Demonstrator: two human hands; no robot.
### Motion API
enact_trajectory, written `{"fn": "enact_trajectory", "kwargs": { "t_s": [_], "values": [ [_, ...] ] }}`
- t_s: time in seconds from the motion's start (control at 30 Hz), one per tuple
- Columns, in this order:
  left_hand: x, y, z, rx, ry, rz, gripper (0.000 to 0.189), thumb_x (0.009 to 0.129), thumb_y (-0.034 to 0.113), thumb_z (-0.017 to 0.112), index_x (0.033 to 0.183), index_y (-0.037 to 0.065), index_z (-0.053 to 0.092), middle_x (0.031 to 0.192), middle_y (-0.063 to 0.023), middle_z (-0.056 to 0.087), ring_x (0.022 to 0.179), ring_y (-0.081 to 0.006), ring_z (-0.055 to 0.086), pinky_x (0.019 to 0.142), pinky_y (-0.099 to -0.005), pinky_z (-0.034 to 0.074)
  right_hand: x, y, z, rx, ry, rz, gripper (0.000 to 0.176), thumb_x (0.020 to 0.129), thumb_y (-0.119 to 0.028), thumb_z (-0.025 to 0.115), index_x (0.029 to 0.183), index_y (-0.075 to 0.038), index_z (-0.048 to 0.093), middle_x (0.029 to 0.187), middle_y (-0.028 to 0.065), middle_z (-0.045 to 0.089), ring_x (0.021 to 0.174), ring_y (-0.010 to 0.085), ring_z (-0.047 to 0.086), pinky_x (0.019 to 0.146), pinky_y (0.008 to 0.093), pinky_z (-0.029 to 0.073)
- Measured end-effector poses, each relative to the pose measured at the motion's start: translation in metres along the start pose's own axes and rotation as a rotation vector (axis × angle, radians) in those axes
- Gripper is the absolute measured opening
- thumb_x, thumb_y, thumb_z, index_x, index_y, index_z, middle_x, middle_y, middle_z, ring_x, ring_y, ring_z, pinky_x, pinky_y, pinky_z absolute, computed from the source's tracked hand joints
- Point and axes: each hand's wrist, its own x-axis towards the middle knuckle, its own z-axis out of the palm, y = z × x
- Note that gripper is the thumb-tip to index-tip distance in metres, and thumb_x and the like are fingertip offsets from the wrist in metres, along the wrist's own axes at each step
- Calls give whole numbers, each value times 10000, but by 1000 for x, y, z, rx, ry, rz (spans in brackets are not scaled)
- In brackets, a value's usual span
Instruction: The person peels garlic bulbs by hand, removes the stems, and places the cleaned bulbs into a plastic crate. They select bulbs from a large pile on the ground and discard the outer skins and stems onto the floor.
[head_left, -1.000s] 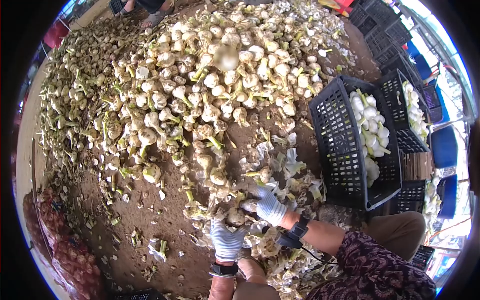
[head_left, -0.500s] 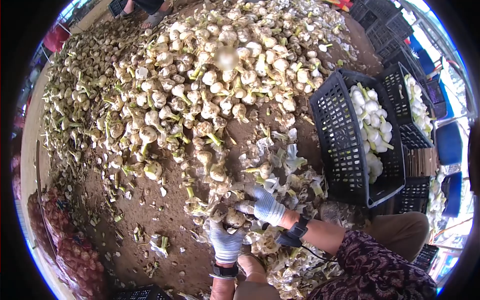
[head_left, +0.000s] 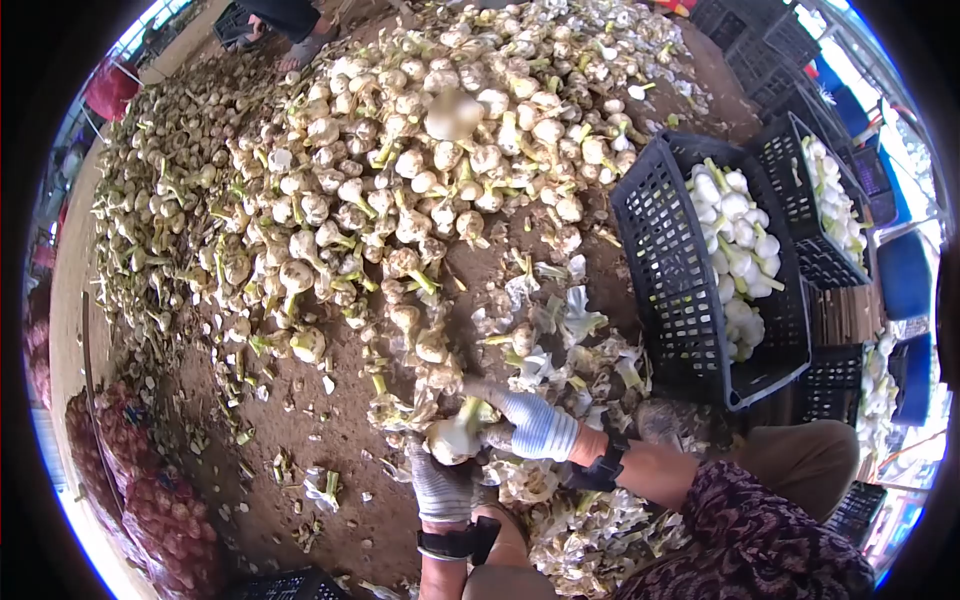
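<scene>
A whitish garlic bulb [head_left: 452, 443] with its pale green stem pointing up and right lies between my two gloved hands. My left hand [head_left: 441, 488], in a striped work glove, is closed around its lower left side; some of those fingers are hidden. From the right, my right hand [head_left: 537, 422] has its thumb and index finger on either side of the stem, soil on the fingertips. Beneath and beside my hands lie loose garlic skins [head_left: 600, 515]. Just ahead is a large heap of unpeeled garlic [head_left: 400, 170] on the dirt floor.
At right, a black plastic crate [head_left: 668, 275] holds clean white garlic, with another filled crate [head_left: 800, 215] behind it. Red mesh sacks [head_left: 165, 520] stand at lower left. A person's foot [head_left: 308, 48] shows beyond the heap. Several black crates are stacked at upper right.
The bulb has turned and now shows a whiter side, its stem visible. My left hand has rolled and moved slightly left and down; my right hand has moved slightly right.
</scene>
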Motion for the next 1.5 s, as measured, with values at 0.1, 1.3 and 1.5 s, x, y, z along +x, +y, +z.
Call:
{"fn": "enact_trajectory", "kwargs": {
  "t_s": [0.1, 1.3, 1.5],
  "values": [
    [-6, -10, 11, 389, -10, 356, 725, 754, 481, 707, 1274, 94, 381, 1042, -113, 546, 752, -200, 597, 568, -265, 521, -10, -3, 1, 862, -21, 548, 685, 779, -116, 700, 1371, -83, 358, 1198, 69, 546, 949, 136, 565, 817, 269, 482],
    [-6, 2, 46, 540, 193, 695, 277, 720, -161, 548, 927, 12, 608, 842, -38, 638, 733, -103, 589, 657, -247, 496, -19, 12, -23, 823, 99, 739, 188, 807, -164, 640, 906, -4, 634, 660, -19, 563, 519, 57, 497, 455, 195, 379],
    [-35, -5, 46, 932, -268, 466, 206, 720, -145, 586, 839, 20, 618, 777, -50, 653, 728, -98, 604, 632, -236, 489, -8, 20, -32, 907, 200, 825, 121, 797, -105, 670, 875, -12, 666, 665, 7, 604, 509, 68, 496, 460, 226, 393]
  ]
}}
